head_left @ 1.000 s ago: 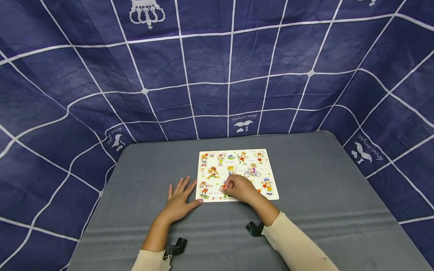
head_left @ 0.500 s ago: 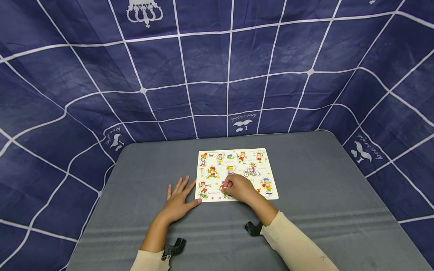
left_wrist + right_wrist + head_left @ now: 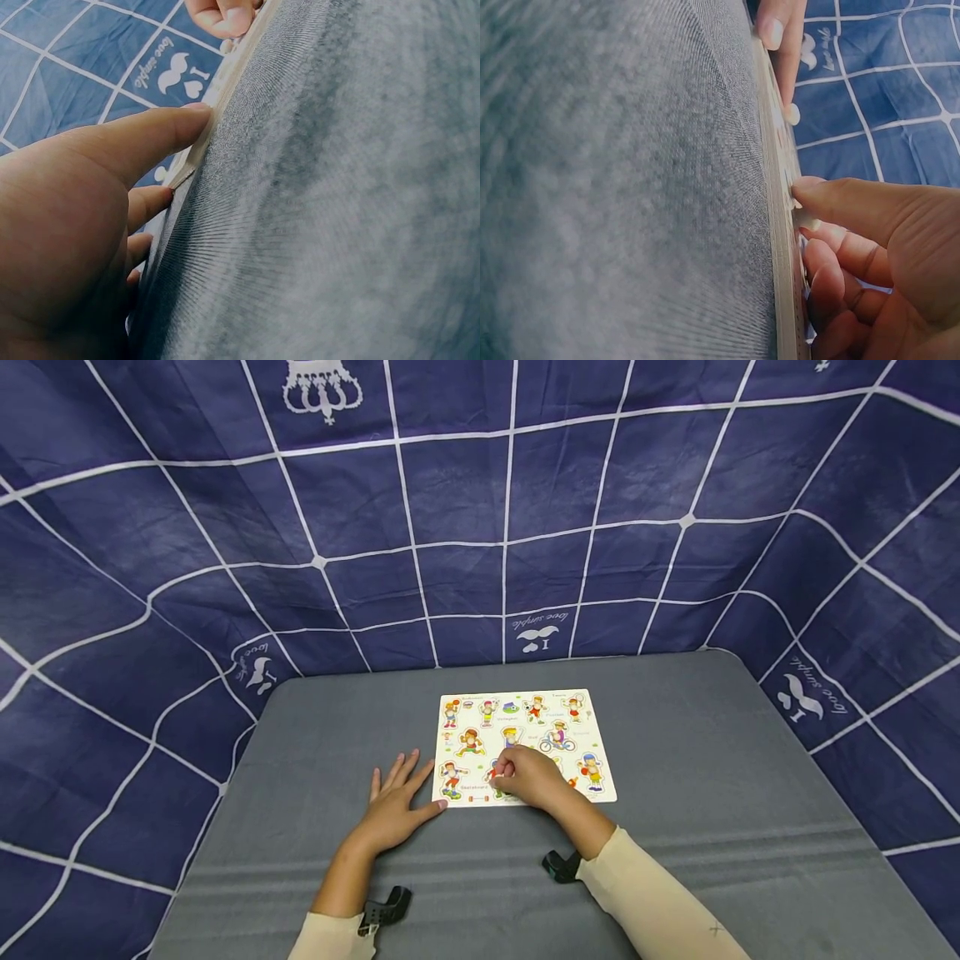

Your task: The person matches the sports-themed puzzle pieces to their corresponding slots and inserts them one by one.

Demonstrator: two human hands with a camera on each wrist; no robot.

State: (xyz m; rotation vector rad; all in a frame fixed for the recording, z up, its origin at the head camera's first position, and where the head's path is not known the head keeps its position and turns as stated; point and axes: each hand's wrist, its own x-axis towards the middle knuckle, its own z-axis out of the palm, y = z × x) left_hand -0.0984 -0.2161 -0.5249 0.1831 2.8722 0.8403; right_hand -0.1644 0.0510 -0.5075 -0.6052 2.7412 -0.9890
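Grey cloth is covering the one table (image 3: 705, 793), and one puzzle board (image 3: 525, 727) is lying flat on it, near the middle and a little toward the far edge. The board is showing about eleven small cartoon figures in three rows; some near the front are being hidden by the right hand (image 3: 528, 777), so the count is not certain. Two hands are working here, and two cream sleeves (image 3: 660, 902) are reaching in from the near edge, each with one black clip at the wrist.

The left hand (image 3: 393, 810) is lying palm down on the table just left of the board, its fingers straight and slightly spread. Its thumb is pressing against the board's near left corner, which the left wrist view is showing plainly.

The right hand is resting on the front row of the board, knuckles up and fingers curled. Its thumb and forefinger are pinching a small peg (image 3: 804, 219) on one puzzle piece (image 3: 495, 774) that is sitting in the board's front row, second from the left. The other fingers are folding in under the palm against the board's face.

A dark blue sheet (image 3: 465, 510) with white lines is hanging behind and around the table.
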